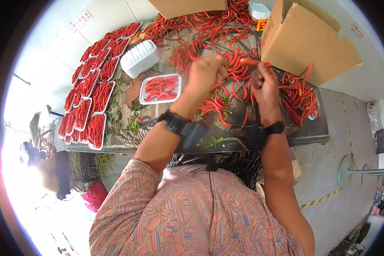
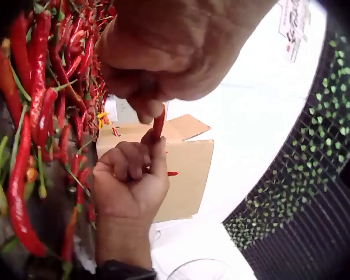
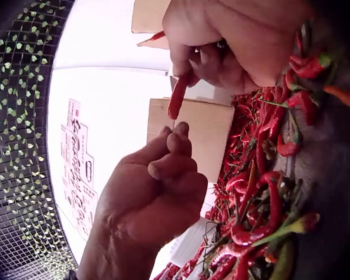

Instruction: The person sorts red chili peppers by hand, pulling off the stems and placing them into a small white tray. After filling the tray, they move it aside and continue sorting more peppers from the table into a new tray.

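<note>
My right hand (image 1: 265, 85) pinches a red chili pepper (image 1: 249, 62), its thick end pointing left toward the other hand. A thin red tip (image 3: 154, 38) pokes out on the far side of that hand in the right wrist view. Facing it, my left hand (image 1: 207, 76) is curled, thumb and fingertips drawn together just off the pepper's end; nothing shows between them. Loose chili peppers (image 1: 219, 102) with green stems lie on the table (image 1: 166, 51) under both hands. Left of them stands a white foam tray (image 1: 143, 99) partly filled with stemless red peppers.
Stacked foam trays (image 1: 139, 59) stand behind that tray. Several filled pepper trays (image 1: 100, 96) cover the table's left side. A cardboard box (image 1: 311, 49) stands at right, beside another pepper pile (image 1: 296, 102). Green stems (image 1: 134, 123) litter the front. A person (image 1: 57, 170) is at far left.
</note>
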Demonstrator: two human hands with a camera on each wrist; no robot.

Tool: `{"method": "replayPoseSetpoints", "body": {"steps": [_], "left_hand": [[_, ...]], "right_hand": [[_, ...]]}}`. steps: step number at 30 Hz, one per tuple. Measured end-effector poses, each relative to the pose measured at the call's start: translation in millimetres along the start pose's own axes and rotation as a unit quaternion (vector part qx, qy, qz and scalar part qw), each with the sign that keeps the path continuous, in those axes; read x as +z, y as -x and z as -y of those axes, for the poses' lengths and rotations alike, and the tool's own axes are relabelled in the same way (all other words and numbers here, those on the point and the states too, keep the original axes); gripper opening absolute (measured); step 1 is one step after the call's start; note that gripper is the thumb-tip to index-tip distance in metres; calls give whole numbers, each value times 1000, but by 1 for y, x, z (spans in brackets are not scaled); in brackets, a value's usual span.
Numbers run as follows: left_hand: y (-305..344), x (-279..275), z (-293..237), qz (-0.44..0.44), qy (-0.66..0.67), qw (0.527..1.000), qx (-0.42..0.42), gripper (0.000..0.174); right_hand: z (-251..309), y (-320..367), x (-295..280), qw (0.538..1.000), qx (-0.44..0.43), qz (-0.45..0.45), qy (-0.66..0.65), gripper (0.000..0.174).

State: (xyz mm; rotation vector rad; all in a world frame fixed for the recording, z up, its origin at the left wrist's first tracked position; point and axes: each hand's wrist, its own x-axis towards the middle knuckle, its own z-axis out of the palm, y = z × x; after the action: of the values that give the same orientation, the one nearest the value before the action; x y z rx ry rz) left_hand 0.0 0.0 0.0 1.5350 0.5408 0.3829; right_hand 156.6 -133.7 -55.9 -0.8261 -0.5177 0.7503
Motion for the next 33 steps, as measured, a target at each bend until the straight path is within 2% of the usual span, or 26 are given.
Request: {"method": "replayPoseSetpoints", "body": {"steps": [2, 3, 4, 5, 6, 7, 9, 13, 15, 16, 17, 18, 19, 21, 22, 23, 26, 28, 29, 31, 32, 33], "left_hand": [[-1, -6, -4, -16, -44, 998, 30, 13], [4, 0, 6, -13, -45, 999, 13, 13], [7, 4, 12, -18, -229, 956, 184, 13], [8, 7, 19, -21, -398, 850, 344, 14], [3, 9, 21, 22, -452, 790, 415, 19], [2, 13, 25, 23, -451, 790, 415, 19], [7, 26, 31, 99, -496, 773, 382, 18], [12, 37, 33, 102, -522, 768, 358, 17], [11, 38, 31, 71, -542, 769, 331, 12], [10, 34, 29, 71, -542, 768, 333, 12], [8, 27, 26, 65, -404, 856, 315, 9], [7, 21, 23, 59, -254, 921, 289, 7], [5, 18, 19, 59, -255, 921, 289, 7], [4, 11, 9, 22, -104, 986, 126, 9], [8, 11, 1, 21, -73, 991, 106, 14], [7, 9, 1, 21, -74, 991, 107, 14], [1, 4, 9, 37, -17, 995, 87, 15], [0, 4, 10, 32, -140, 982, 124, 15], [1, 5, 11, 33, -140, 982, 124, 15], [11, 13, 2, -32, -309, 927, 209, 12], [8, 14, 5, -32, -309, 927, 209, 12], [4, 16, 9, -87, -394, 861, 310, 12]], "right_hand": [[4, -6, -11, 984, -50, 4, -169, 19], [1, 1, -15, 984, -40, -8, -174, 19], [3, 1, -15, 982, -30, -11, -187, 18], [6, 1, -13, 980, -21, -13, -200, 17], [8, 0, -6, 976, -14, -40, -213, 16], [9, 1, -4, 976, -15, -41, -213, 16], [10, 4, -1, 976, 27, -45, -212, 17], [3, 1, 2, 981, 10, -76, -181, 14], [-4, -3, -6, 995, 19, -1, -98, 16], [-4, -2, -4, 995, 30, 2, -99, 12], [-5, 0, -2, 995, 29, 3, -100, 12], [1, 8, 14, 998, 42, -13, -49, 10], [4, 12, 23, 998, 56, -28, 2, 8], [2, 13, 22, 997, 73, 2, 26, 11], [0, 13, 21, 990, 81, 44, 106, 14], [-1, 13, 20, 975, 87, 86, 186, 17], [-2, 14, 21, 965, 75, 98, 230, 13], [-1, 16, 22, 962, 81, 102, 240, 12], [0, 16, 22, 959, 85, 107, 249, 11], [0, 17, 25, 957, 100, 95, 255, 12], [0, 16, 25, 955, 114, 84, 261, 12], [0, 17, 23, 955, 115, 84, 261, 12]]}}
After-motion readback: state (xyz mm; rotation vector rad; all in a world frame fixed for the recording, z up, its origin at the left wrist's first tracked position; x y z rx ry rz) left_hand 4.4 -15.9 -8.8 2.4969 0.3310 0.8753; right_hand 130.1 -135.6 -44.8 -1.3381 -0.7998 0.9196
